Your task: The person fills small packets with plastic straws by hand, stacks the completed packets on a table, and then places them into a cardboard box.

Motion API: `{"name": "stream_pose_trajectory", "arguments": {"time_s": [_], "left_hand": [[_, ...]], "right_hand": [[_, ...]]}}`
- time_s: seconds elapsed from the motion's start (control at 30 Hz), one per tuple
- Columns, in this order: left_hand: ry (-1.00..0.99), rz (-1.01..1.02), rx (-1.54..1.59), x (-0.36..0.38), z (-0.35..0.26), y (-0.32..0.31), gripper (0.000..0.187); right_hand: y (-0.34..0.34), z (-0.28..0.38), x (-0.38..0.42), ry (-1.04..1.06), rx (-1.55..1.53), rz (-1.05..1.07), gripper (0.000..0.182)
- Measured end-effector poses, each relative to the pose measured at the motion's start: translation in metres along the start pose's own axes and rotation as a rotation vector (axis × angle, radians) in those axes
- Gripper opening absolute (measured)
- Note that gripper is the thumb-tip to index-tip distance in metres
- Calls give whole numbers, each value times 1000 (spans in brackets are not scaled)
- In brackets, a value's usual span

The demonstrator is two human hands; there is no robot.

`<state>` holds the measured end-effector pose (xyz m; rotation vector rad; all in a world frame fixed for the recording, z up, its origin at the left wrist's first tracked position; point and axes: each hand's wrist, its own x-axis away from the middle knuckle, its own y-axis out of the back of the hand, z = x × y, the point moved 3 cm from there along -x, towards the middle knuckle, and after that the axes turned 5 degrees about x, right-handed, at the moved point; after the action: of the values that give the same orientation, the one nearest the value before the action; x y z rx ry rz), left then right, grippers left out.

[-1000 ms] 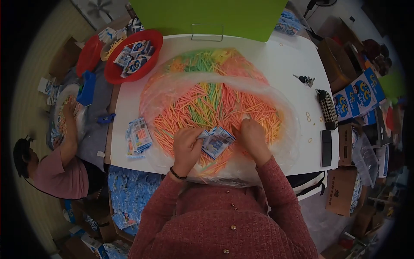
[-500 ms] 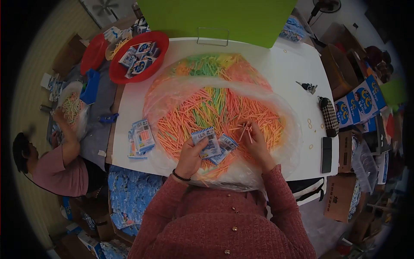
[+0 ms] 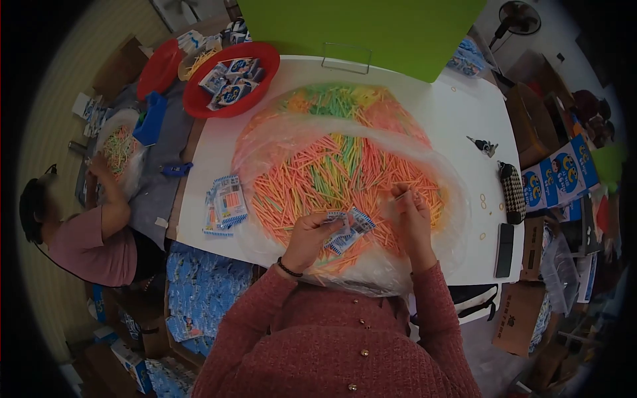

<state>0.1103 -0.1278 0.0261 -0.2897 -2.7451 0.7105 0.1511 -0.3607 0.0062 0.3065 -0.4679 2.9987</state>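
A large clear plastic bag (image 3: pixel 458 219) lies open on the white table, full of thin pink, green and yellow sticks (image 3: pixel 332 169). Above the bag's near part, my left hand (image 3: pixel 306 240) is closed on a small printed packet (image 3: pixel 338 222). Another blue-and-white packet (image 3: pixel 355 233) is right beside it, over the sticks. My right hand (image 3: pixel 413 222) is raised over the right side of the pile, its fingers pinched; what they hold is blurred. More packets (image 3: pixel 227 202) lie on the table left of the bag.
A red basin (image 3: pixel 265 56) with packets stands at the back left, near a green panel (image 3: pixel 358 26). Keys (image 3: pixel 483 146), a checkered pouch (image 3: pixel 511 192) and a phone (image 3: pixel 504 250) lie at the right. A co-worker (image 3: pixel 86 239) sits at the left beside another bag of sticks.
The view has shifted, so the table appears slightly further right. The packet in my left hand is now tilted. My right hand has lifted, and the sticks between its fingers no longer show clearly.
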Motion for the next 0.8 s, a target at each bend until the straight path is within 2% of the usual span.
{"name": "stream_pose_trajectory", "arguments": {"time_s": [0.07, 0.1, 0.17, 0.2, 0.27, 0.4, 0.53, 0.6, 0.67, 0.8], "left_hand": [[-66, 16, -111, 1, -8, -8, 19], [-131, 38, -221, 1, -12, -12, 19], [-123, 42, -247, 0, -11, -12, 19], [-118, 46, -273, 0, -10, -13, 20], [-119, 57, -257, 0, -9, -15, 20], [-141, 79, -289, 0, -4, -16, 21], [-154, 126, -317, 3, -5, -17, 22], [-301, 170, -364, 4, -7, -17, 27], [-300, 174, -321, 3, -7, -18, 30], [-239, 180, -278, 5, -9, -23, 33]], "right_hand": [[2, 6, -3, 82, -223, 7, 19], [-2, 10, 0, 80, -223, 7, 19], [-19, 25, 11, 98, -360, 76, 19], [-29, 36, 19, 97, -359, 74, 19], [-58, 58, 35, 123, -350, 277, 16], [-82, 70, 46, 126, -334, 391, 13], [-92, 69, 45, 137, -188, 451, 13], [-89, 64, 42, 149, -131, 446, 12], [-83, 56, 41, 137, 147, 477, 17], [-89, 56, 45, 232, 244, 585, 14]]}}
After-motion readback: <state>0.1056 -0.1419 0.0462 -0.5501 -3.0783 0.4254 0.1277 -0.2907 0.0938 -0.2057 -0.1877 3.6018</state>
